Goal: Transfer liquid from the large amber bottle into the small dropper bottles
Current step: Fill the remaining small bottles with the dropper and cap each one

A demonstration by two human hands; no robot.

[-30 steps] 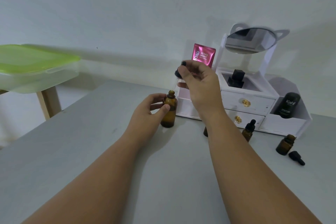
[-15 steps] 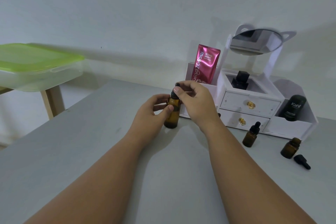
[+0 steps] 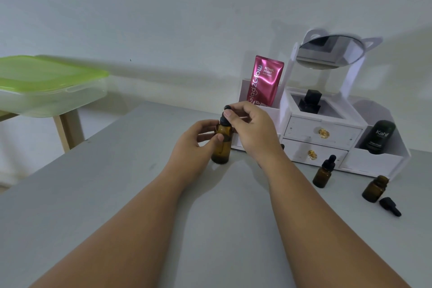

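**Both hands on the large amber bottle, dropper cap at its neck**

Centrally, the large amber bottle (image 3: 221,145) stands upright on the grey table (image 3: 117,194), just in front of the left end of a white organiser (image 3: 374,159). The left hand (image 3: 194,145) wraps around the bottle's body, thumb across the front and fingers behind. The right hand (image 3: 252,128) comes in from above and to the right, its thumb and fingertips pinching the black dropper cap (image 3: 226,114), which sits at the bottle's neck. Whether the cap is screwed tight cannot be told.

To the right, near the organiser's front, a small dropper bottle (image 3: 323,173) stands upright with its black dropper cap on. Further right stands an open small bottle (image 3: 375,189) with no cap; a loose dropper (image 3: 390,206) lies on its side just beside it on the table.

The organiser has two drawers with gold knobs, one above the other. A black bottle (image 3: 309,100) sits in the compartment on top. A round mirror (image 3: 330,52), tilted face down, is mounted on white arms above it. A pink sachet (image 3: 265,80) printed "Glad2Glow Retinol Bright" stands in the left compartment. A black tube (image 3: 378,137) marked "Kahf" leans in the right compartment.

Far left, well apart from the table, a clear box with a green lid (image 3: 46,72) rests on a wooden stand (image 3: 67,128). A plain pale wall fills the background.
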